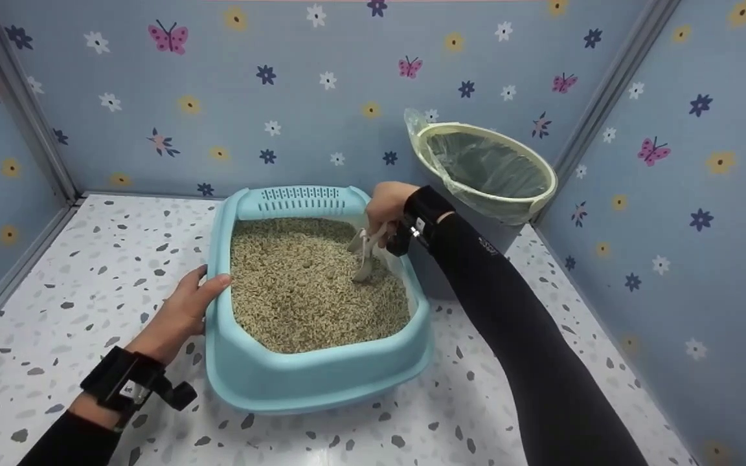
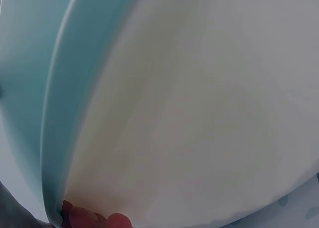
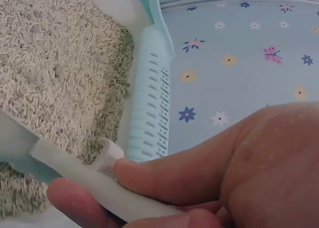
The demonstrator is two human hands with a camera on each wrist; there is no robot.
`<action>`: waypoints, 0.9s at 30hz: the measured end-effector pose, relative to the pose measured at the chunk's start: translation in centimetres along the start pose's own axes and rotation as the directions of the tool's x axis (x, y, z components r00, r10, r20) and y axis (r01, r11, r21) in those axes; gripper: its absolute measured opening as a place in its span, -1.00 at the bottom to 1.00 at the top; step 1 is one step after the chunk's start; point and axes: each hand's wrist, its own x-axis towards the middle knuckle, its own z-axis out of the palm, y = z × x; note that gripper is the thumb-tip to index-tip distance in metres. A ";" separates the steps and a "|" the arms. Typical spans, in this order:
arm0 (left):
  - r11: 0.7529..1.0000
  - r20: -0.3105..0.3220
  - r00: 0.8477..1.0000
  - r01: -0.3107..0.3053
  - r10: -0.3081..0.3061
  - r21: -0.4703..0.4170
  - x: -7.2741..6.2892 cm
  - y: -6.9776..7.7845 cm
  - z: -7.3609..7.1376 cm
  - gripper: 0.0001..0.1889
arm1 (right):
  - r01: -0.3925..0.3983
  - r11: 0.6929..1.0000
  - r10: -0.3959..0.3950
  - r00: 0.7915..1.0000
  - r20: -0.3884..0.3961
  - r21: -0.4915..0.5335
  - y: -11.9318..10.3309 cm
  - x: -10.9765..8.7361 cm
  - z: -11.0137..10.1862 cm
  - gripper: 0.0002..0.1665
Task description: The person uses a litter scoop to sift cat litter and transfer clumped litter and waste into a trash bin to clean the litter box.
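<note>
A light-blue litter box [image 1: 321,382], filled with tan pellet litter [image 1: 295,291], stands on the speckled surface. My left hand [image 1: 185,301] grips its left side, thumb over the rim. In the left wrist view fingertips [image 2: 92,218] curl under the blue rim [image 2: 75,88] beside the box's pale wall. My right hand [image 1: 387,204] reaches over the right part of the box and holds a pale litter scoop [image 1: 365,262] by its handle. The scoop's head meets the litter near the right wall. In the right wrist view, thumb and fingers wrap the scoop handle [image 3: 84,175].
A bin [image 1: 551,184] with a pale rim and a clear liner bag [image 1: 489,165] stands behind and right of the box, close to my right forearm. Flowered panels [image 1: 321,97] wall the space at the back and both sides.
</note>
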 end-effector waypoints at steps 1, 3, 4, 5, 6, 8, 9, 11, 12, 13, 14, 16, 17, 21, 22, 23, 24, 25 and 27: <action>1.000 -0.001 1.000 -0.001 0.001 0.000 0.0 0.0 0.0 -0.16 | 0.008 0.999 -0.008 1.000 -0.011 -0.042 -0.2 -0.2 0.1 -0.86; 1.000 -0.003 1.000 -0.002 0.002 -0.004 0.0 -0.1 0.0 -0.17 | 0.015 0.984 -0.022 0.999 -0.038 -0.178 -0.7 -0.5 0.5 -0.85; 1.000 -0.004 1.000 -0.002 0.002 -0.001 -0.1 0.0 0.0 -0.16 | 0.010 0.965 -0.023 0.999 -0.046 -0.262 -1.1 -0.8 0.7 -0.80; 1.000 -0.003 1.000 -0.002 0.002 0.002 -0.1 -0.1 0.0 -0.16 | 0.007 0.935 -0.028 0.998 -0.055 -0.353 -1.5 -1.1 1.0 -0.77; 1.000 -0.004 1.000 0.000 0.000 0.000 -0.1 -0.1 0.0 -0.16 | 0.004 0.893 -0.040 0.997 -0.072 -0.450 -1.9 -1.3 1.4 -0.72; 1.000 -0.009 1.000 0.002 -0.002 0.007 -0.1 0.0 -0.1 -0.15 | -0.007 0.764 -0.074 0.993 -0.097 -0.645 -2.7 -1.8 2.2 -0.63; 1.000 -0.012 1.000 0.003 -0.003 0.011 -0.2 0.0 -0.1 -0.13 | -0.013 0.685 -0.099 0.989 -0.111 -0.729 -3.1 -1.9 2.8 -0.59; 1.000 -0.014 1.000 0.005 -0.005 0.014 -0.2 0.0 -0.2 -0.13 | -0.036 0.537 -0.153 0.978 -0.140 -0.843 -3.5 -2.0 3.9 -0.55; 1.000 -0.017 1.000 0.007 -0.006 0.018 -0.2 0.1 -0.2 -0.12 | -0.052 0.475 -0.179 0.972 -0.154 -0.879 -3.5 -1.9 4.4 -0.51; 1.000 -0.019 1.000 0.007 -0.007 0.024 -0.2 0.1 -0.3 -0.11 | -0.064 0.422 -0.199 0.967 -0.162 -0.904 -3.5 -1.6 4.8 -0.47; 1.000 -0.018 1.000 0.007 -0.007 0.024 -0.2 0.0 -0.3 -0.10 | -0.070 0.390 -0.223 0.960 -0.168 -0.918 -3.3 -1.4 5.2 -0.42; 1.000 -0.016 1.000 0.010 -0.010 0.026 -0.3 0.0 -0.3 -0.09 | -0.071 0.358 -0.256 0.952 -0.171 -0.931 -2.9 -0.7 5.5 -0.34; 0.999 -0.017 1.000 0.012 -0.012 0.031 -0.3 0.0 -0.3 -0.08 | -0.066 0.351 -0.270 0.948 -0.168 -0.934 -2.6 -0.3 5.5 -0.31; 1.000 -0.017 1.000 0.013 -0.013 0.026 -0.4 0.0 -0.3 -0.10 | -0.009 0.411 -0.285 0.949 -0.137 -0.912 -1.9 0.5 4.7 -0.27; 1.000 -0.018 1.000 0.013 -0.012 0.028 -0.4 -0.1 -0.3 -0.11 | 0.008 0.437 -0.272 0.954 -0.124 -0.899 -1.8 0.5 4.4 -0.26; 0.999 -0.017 1.000 0.013 -0.012 0.033 -0.4 0.0 -0.3 -0.11 | 0.022 0.466 -0.262 0.958 -0.115 -0.885 -1.7 0.5 4.1 -0.26; 0.999 -0.016 1.000 0.011 -0.011 0.033 -0.4 0.0 -0.3 -0.12 | 0.033 0.497 -0.251 0.962 -0.107 -0.867 -1.5 0.5 3.9 -0.25; 0.999 -0.015 1.000 0.011 -0.010 0.035 -0.3 -0.1 -0.3 -0.11 | 0.043 0.525 -0.240 0.966 -0.100 -0.850 -1.4 0.5 3.7 -0.23; 0.999 -0.013 1.000 0.012 -0.012 0.035 -0.3 0.0 -0.3 -0.09 | 0.057 0.574 -0.226 0.970 -0.091 -0.817 -1.2 0.3 3.4 -0.21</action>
